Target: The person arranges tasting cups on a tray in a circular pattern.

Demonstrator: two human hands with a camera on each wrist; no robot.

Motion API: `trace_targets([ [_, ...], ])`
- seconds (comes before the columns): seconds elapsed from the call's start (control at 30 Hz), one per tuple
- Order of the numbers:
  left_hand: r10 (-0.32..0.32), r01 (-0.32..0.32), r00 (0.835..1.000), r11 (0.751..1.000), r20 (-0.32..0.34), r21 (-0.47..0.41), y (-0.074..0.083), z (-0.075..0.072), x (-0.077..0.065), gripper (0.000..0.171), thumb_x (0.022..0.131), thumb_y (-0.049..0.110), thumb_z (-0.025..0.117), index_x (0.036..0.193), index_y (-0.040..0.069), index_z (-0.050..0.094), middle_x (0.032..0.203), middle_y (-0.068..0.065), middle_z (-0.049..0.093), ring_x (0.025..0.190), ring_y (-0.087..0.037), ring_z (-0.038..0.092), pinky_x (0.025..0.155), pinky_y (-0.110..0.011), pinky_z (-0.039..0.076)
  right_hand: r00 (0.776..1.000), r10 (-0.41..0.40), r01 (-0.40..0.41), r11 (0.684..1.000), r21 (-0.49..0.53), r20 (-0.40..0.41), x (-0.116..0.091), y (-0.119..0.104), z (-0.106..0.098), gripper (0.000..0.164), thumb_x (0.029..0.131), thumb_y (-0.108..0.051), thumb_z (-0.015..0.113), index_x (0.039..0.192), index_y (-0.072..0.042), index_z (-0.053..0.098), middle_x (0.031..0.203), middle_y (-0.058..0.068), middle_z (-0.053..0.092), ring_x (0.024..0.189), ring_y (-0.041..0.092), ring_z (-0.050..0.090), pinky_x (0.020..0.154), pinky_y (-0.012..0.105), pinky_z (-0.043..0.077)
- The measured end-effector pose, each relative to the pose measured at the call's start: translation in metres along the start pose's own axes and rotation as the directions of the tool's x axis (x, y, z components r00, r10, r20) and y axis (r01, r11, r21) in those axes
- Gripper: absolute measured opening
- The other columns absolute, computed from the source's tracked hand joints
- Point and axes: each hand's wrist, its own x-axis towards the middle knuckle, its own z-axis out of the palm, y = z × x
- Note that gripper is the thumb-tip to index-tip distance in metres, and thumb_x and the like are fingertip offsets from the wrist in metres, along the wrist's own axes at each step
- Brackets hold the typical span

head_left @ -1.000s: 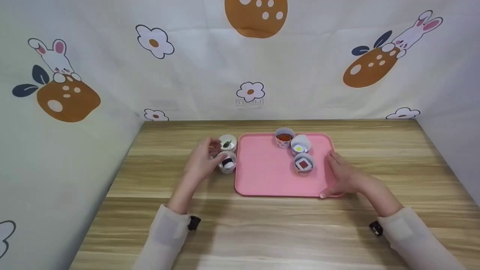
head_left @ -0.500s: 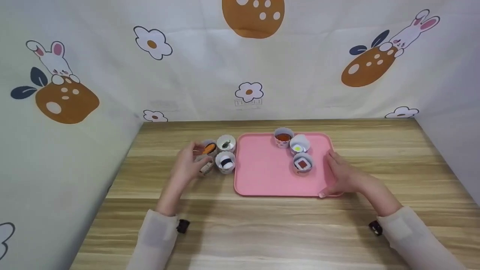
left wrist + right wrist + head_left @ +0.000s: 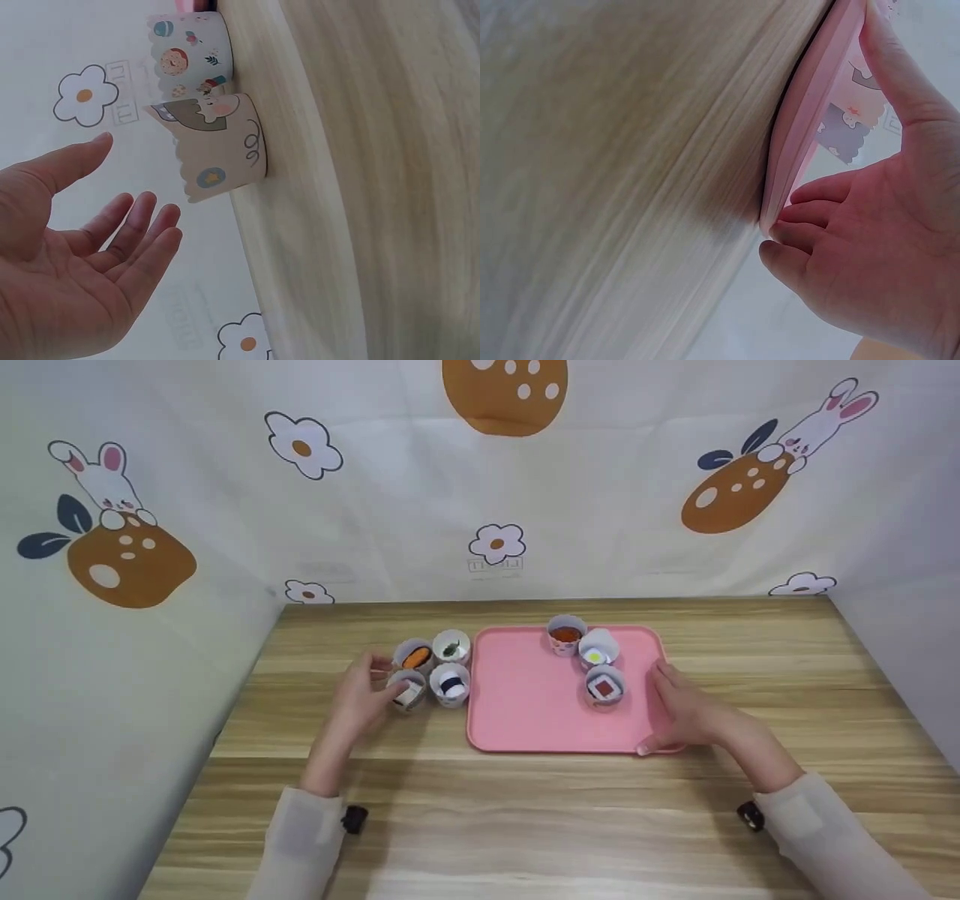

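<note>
In the head view my left hand (image 3: pixel 360 694) is at the left side of two paper cups. One cup (image 3: pixel 413 658) has an orange-topped sushi piece inside; a nearer cup (image 3: pixel 407 694) has a white piece. In the left wrist view the left hand (image 3: pixel 82 277) has its thumb and fingers spread loosely, with a gap before the cup (image 3: pixel 217 150). My right hand (image 3: pixel 690 712) rests at the right end of a pink tray (image 3: pixel 517 720). Its thumb lies on the near edge. The right wrist view shows the fingertips (image 3: pixel 784 251) touching the tray's rim.
Beside the tray's left edge stand a cup with a green leaf-like bit (image 3: pixel 451 646) and a cup with a black-banded white piece (image 3: pixel 451 686). On the tray are cups with red-orange filling (image 3: pixel 566 635), an egg-like piece (image 3: pixel 598 650) and a red-centred roll (image 3: pixel 604 688). A patterned cloth (image 3: pixel 405 510) hangs behind.
My left hand has drawn back to the left from the cups beside the tray, and two more cups now show where it was. My right hand and the tray stay put.
</note>
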Motion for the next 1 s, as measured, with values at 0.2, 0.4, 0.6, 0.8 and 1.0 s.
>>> trace_targets([
  [0.2, -0.038, 0.037, 0.999, 0.999, 0.022, 0.012, -0.005, -0.001, -0.001, 0.047, 0.091, 0.014, 0.072, 0.128, -0.006, 0.051, 0.132, -0.027, 0.057, 0.126, -0.042, 0.055, 0.109, -0.049, 0.046, 1.000, 0.002, -0.002, 1.000, 0.004, 0.002, 0.000, -0.001, 0.000, 0.139, 0.068, -0.060, 0.084, 0.153, 0.014, 0.003, 0.160, 0.037, -0.004, 0.148, 0.054, 0.002, 0.121, 0.063, 0.013],
  [0.4, -0.064, 0.061, 0.997, 0.996, 0.053, 0.060, -0.009, 0.000, -0.001, 0.056, 0.088, 0.022, 0.075, 0.131, -0.003, 0.049, 0.137, -0.026, 0.055, 0.127, -0.041, 0.055, 0.110, -0.050, 0.044, 1.000, 0.006, -0.006, 1.000, 0.025, 0.005, -0.001, 0.000, 0.000, 0.138, 0.068, -0.059, 0.084, 0.154, 0.013, 0.003, 0.161, 0.036, -0.005, 0.149, 0.054, 0.001, 0.121, 0.063, 0.013],
  [0.6, -0.073, 0.071, 0.993, 0.997, 0.090, 0.030, -0.014, 0.002, -0.001, 0.063, 0.086, 0.021, 0.079, 0.134, -0.003, 0.047, 0.139, -0.026, 0.053, 0.129, -0.039, 0.055, 0.109, -0.050, 0.044, 1.000, 0.006, -0.006, 1.000, 0.017, 0.005, -0.002, -0.001, -0.001, 0.138, 0.068, -0.059, 0.084, 0.153, 0.013, 0.004, 0.161, 0.036, -0.004, 0.149, 0.054, 0.001, 0.121, 0.063, 0.014],
  [0.8, -0.073, 0.069, 0.990, 0.997, 0.121, 0.031, -0.016, 0.005, 0.000, 0.068, 0.083, 0.014, 0.080, 0.138, -0.003, 0.044, 0.142, -0.025, 0.052, 0.129, -0.039, 0.054, 0.109, -0.049, 0.044, 1.000, -0.007, 0.007, 1.000, 0.009, -0.002, -0.002, -0.002, 0.000, 0.137, 0.068, -0.057, 0.085, 0.152, 0.015, 0.005, 0.160, 0.038, -0.002, 0.148, 0.055, 0.002, 0.120, 0.063, 0.014],
  [1.0, -0.052, 0.044, 0.991, 0.997, 0.124, 0.068, -0.016, 0.007, 0.001, 0.065, 0.082, 0.009, 0.079, 0.136, -0.004, 0.046, 0.140, -0.026, 0.053, 0.128, -0.040, 0.054, 0.109, -0.050, 0.043, 1.000, 0.006, -0.006, 1.000, 0.004, 0.002, -0.002, -0.002, 0.000, 0.138, 0.068, -0.059, 0.084, 0.153, 0.015, 0.004, 0.160, 0.038, -0.004, 0.148, 0.055, 0.001, 0.121, 0.063, 0.013],
])
